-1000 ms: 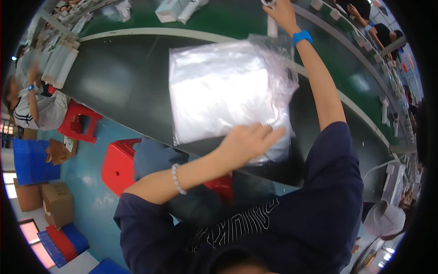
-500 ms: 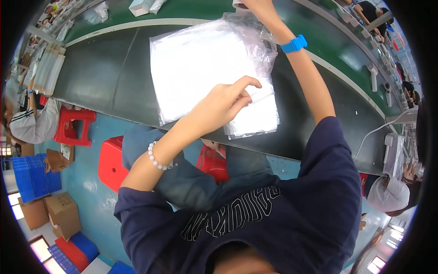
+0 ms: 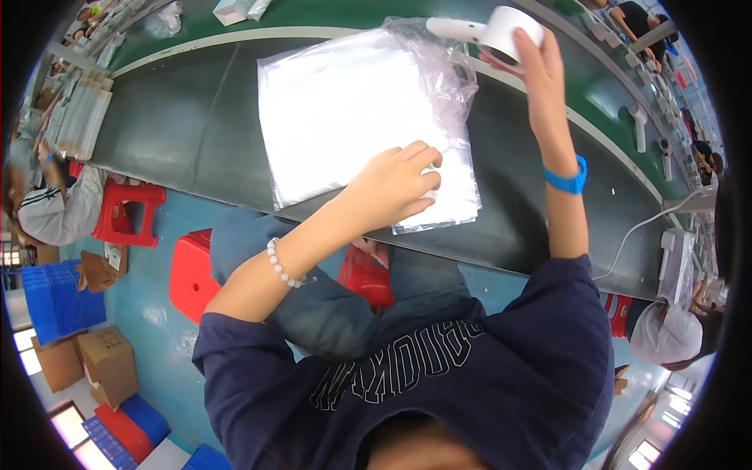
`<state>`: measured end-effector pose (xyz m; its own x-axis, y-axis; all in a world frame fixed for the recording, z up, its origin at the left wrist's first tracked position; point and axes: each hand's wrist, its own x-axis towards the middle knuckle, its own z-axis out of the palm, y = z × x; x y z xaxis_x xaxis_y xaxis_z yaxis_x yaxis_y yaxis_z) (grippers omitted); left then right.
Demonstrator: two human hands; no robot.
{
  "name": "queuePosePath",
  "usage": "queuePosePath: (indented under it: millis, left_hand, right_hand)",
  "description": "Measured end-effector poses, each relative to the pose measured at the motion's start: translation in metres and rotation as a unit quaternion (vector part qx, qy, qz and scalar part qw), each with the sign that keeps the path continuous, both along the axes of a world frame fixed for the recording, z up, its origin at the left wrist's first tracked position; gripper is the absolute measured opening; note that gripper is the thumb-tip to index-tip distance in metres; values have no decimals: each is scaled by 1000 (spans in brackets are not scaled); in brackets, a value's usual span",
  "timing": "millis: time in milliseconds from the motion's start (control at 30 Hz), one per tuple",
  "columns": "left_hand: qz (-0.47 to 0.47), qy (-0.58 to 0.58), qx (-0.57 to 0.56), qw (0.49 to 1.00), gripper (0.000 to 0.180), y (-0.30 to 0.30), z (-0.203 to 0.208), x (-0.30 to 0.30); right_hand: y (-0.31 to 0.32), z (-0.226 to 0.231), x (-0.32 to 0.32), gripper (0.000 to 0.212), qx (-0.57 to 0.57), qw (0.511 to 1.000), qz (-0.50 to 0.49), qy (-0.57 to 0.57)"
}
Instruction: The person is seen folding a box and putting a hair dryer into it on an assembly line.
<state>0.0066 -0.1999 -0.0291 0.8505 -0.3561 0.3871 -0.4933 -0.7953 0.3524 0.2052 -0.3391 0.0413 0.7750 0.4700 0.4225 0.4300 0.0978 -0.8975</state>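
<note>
My right hand [image 3: 539, 66] is wrapped round the round head of a white hair-dryer-shaped device [image 3: 501, 33], raised above the far side of the bench. Its slim handle points left, over the crumpled end of the clear plastic bags. A flat stack of clear plastic bags [image 3: 345, 110], bright with glare, lies on the dark bench top in front of me. Over the near right part of the stack is my left hand [image 3: 398, 184], its fingers bent and apart, with nothing visible in them; the fingertips are close to the bags.
Behind the dark bench top [image 3: 180, 117] runs a green belt [image 3: 313, 16] with a small white box [image 3: 235, 11]. More white handheld devices [image 3: 639, 129] stand at the right. A white cable [image 3: 633, 235] crosses the right end. Red stools [image 3: 192, 274] stand on the floor; other people sit at both sides.
My right hand has come back toward me and rightward from the far edge, bringing the white device fully into view. My left hand has moved slightly nearer, its index finger more bent.
</note>
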Motion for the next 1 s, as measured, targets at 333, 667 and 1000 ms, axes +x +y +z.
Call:
queuePosePath:
  millis: [333,667,1000]
  left_hand:
    - [10,17,-34,999,16,10,19,-3]
    - [126,40,-181,974,14,7,9,-2]
    - [170,130,-369,904,18,0,10,-4]
  right_hand:
    - [-54,36,-32,48,-52,998,-18,-5]
    - [-68,50,-53,54,-38,998,41,11]
    - [-69,57,-64,62,-88,995,40,12]
